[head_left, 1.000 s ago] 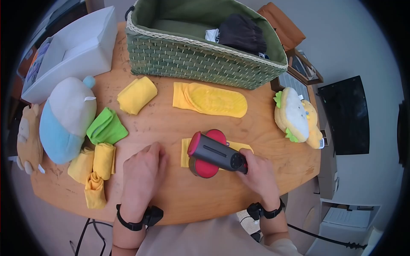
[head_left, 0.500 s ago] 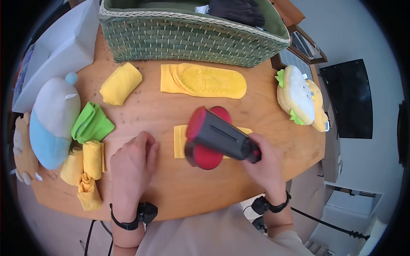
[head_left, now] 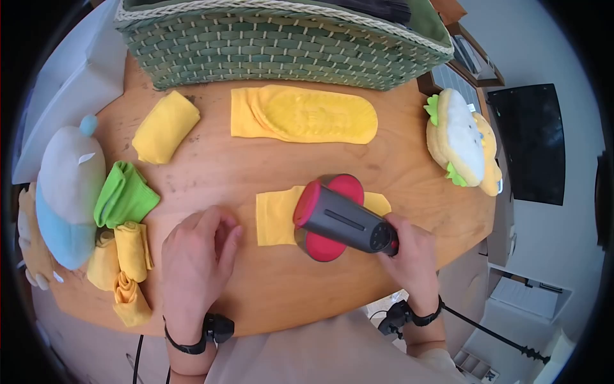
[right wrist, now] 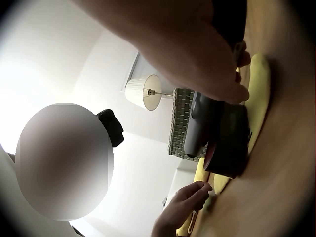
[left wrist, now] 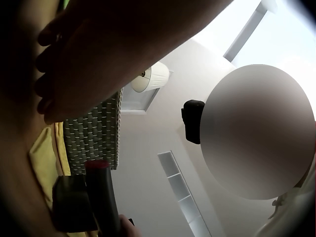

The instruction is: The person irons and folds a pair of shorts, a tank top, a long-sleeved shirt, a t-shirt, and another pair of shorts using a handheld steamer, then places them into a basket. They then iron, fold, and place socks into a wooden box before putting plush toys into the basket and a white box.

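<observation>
In the head view my right hand grips the end of a dark grey and red handheld device. Its red and grey head lies over a flat yellow cloth, hiding the cloth's middle. The right wrist view shows the fingers of that hand round the dark device, above the yellow cloth. My left hand rests on the wood to the left of the cloth, fingers loosely bent, holding nothing. Behind lies a flat yellow sock.
A green woven basket stands at the back, a white bin at back left. Folded yellow bundles, a green cloth and a plush toy lie left; a sandwich-shaped plush sits right.
The head view has shifted, so the basket sits higher in the picture. The device has moved a little right along the yellow cloth. My left thumb stands further from the fingers.
</observation>
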### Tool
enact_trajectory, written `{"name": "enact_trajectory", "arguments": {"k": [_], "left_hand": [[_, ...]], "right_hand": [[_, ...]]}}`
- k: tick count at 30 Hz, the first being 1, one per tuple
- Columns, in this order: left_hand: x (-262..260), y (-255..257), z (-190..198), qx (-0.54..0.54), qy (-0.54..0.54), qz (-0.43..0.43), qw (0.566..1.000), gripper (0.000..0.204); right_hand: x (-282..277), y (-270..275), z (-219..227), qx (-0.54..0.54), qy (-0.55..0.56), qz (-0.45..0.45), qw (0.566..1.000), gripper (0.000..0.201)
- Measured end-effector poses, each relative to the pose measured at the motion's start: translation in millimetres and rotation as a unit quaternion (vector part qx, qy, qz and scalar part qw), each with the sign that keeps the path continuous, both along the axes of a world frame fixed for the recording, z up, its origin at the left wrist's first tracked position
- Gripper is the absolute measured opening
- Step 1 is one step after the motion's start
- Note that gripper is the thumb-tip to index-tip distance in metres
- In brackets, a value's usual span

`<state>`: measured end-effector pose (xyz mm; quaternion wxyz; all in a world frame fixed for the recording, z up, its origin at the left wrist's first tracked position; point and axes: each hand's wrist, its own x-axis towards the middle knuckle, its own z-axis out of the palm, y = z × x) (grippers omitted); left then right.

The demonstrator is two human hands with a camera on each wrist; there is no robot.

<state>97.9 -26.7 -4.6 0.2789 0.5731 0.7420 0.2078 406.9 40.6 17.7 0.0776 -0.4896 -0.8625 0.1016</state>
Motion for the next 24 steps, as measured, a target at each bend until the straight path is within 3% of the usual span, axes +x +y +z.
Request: {"name": "enact_trajectory", "arguments": {"k": [3, 5, 6, 8, 9, 13, 16, 18, 20, 22, 24], "left_hand": [[-6, 3, -3, 0.030, 0.012, -0.008, 0.999, 0.014], [-9, 5, -4, 0.000, -0.122, 0.058, 0.991, 0.014], [-10, 5, -4, 0.004, -0.122, 0.056, 0.991, 0.014], [-12, 4, -5, 0.126, -0.197, 0.116, 0.965, 0.026], [-11, 4, -3, 0.136, -0.234, 0.124, 0.955, 0.037], [-14, 5, -11, 0.199, -0.231, 0.136, 0.943, 0.040], [-10, 4, -12, 0.174, -0.199, 0.100, 0.959, 0.042], [-9, 3, -10, 0.165, -0.204, 0.066, 0.963, 0.034], [-5, 1, -3, 0.119, -0.128, 0.006, 0.985, 0.018], [1, -3, 3, 0.113, -0.117, 0.003, 0.987, 0.011], [7, -6, 8, 0.107, -0.105, 0.000, 0.989, 0.005]], "right_hand": [[-19, 7, 1, -0.004, 0.006, 0.050, 0.999, 0.047], [-31, 7, 3, -0.008, -0.005, 0.064, 0.998, 0.045], [-38, 7, 2, -0.008, -0.016, 0.071, 0.997, 0.044], [-51, 2, 2, -0.006, -0.026, 0.067, 0.997, 0.042], [-58, -1, 3, -0.034, -0.018, 0.066, 0.997, 0.040], [-67, -8, 3, -0.128, 0.036, 0.020, 0.991, 0.045], [-53, -8, 2, -0.106, 0.085, 0.030, 0.990, 0.044], [-38, -10, 3, -0.114, 0.101, 0.011, 0.988, 0.046], [-17, -11, -3, -0.147, 0.189, -0.045, 0.970, 0.049], [10, -12, -7, -0.168, 0.191, -0.072, 0.964, 0.057], [39, -18, -13, -0.154, 0.292, -0.132, 0.934, 0.057]]}}
